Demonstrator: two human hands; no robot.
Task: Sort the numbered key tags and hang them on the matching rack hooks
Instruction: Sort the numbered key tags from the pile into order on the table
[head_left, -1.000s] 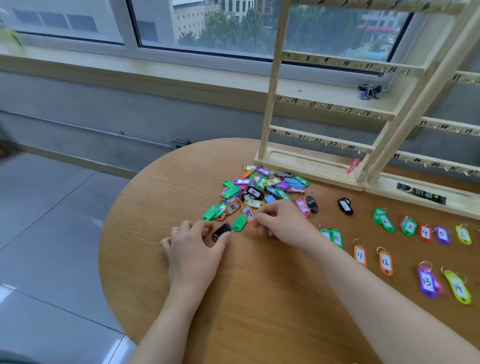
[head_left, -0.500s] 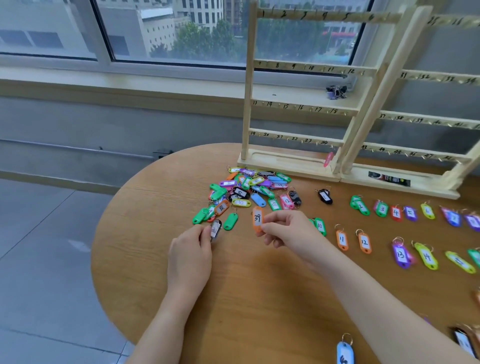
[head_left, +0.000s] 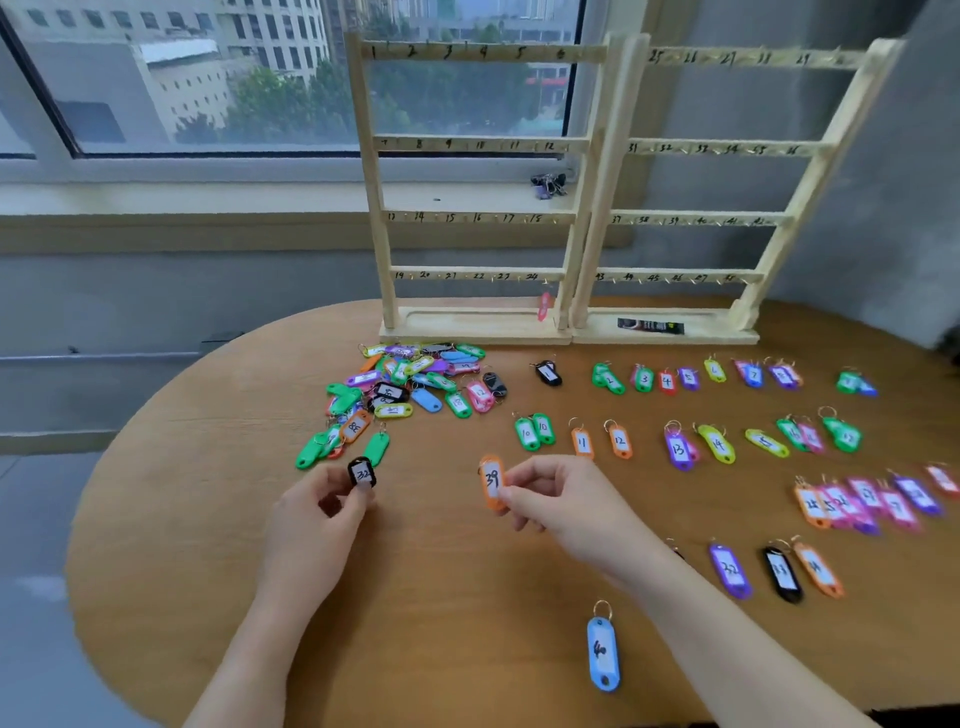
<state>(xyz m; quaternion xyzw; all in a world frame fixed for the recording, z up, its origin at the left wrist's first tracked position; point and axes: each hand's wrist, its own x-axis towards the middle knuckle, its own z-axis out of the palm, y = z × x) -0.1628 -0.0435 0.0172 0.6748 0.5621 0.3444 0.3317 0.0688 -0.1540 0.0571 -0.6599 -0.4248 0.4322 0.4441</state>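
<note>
Pinching a small black tag (head_left: 362, 473) marked 32 between thumb and curled fingertips, the left hand (head_left: 317, 525) holds it upright just above the round wooden table (head_left: 208, 519), its label facing the camera. Only the tip of the tag is gripped; most of it stands free above the fingers. Just beyond this hand lies an unsorted heap of coloured tags (head_left: 410, 384), green, orange, purple, pink, blue and black, many lying over one another, with a few green ones straying toward the near left.

To the right of the left hand, well apart from it, the right hand (head_left: 561, 504) pinches an orange tag (head_left: 492, 483) marked 39 along its right edge, thumb and forefinger closed on it and the other fingers curled beneath. This tag too is lifted clear of the table and upright.

Nearer the camera, a blue tag (head_left: 602, 652) marked 40 lies alone with its ring pointing away.

Further right, sorted tags (head_left: 727, 441) lie in rows across the table, the numbers rising from left to right; those at the far right are blurred.

At the back of the table stand two wooden racks (head_left: 582, 218) side by side, touching, their numbered rails carrying small hooks. A pink tag (head_left: 544, 305) hangs at the right end of the left rack's lowest rail.
</note>
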